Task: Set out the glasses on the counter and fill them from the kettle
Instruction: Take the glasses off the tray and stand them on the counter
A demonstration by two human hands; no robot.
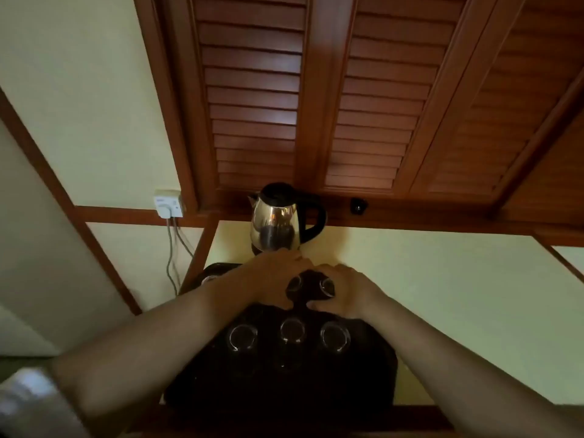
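Observation:
A steel kettle (275, 223) with a black lid and handle stands at the back, just beyond my hands. A dark tray (284, 377) holds several clear glasses. Three of them form a near row: a left glass (242, 337), a middle glass (292, 330) and a right glass (335, 336). My left hand (274, 281) curls around a far glass (295, 282). My right hand (347, 294) curls around the glass beside it (327, 286). One more glass (209, 278) shows at the tray's far left corner, partly hidden by my left forearm.
Louvred wooden cabinet doors (316, 105) hang above the kettle. A white wall socket (169, 203) with cables running down sits at the left. A pale surface (458, 305) stretches to the right of the tray. A blurred pale object (28, 403) is at the bottom left.

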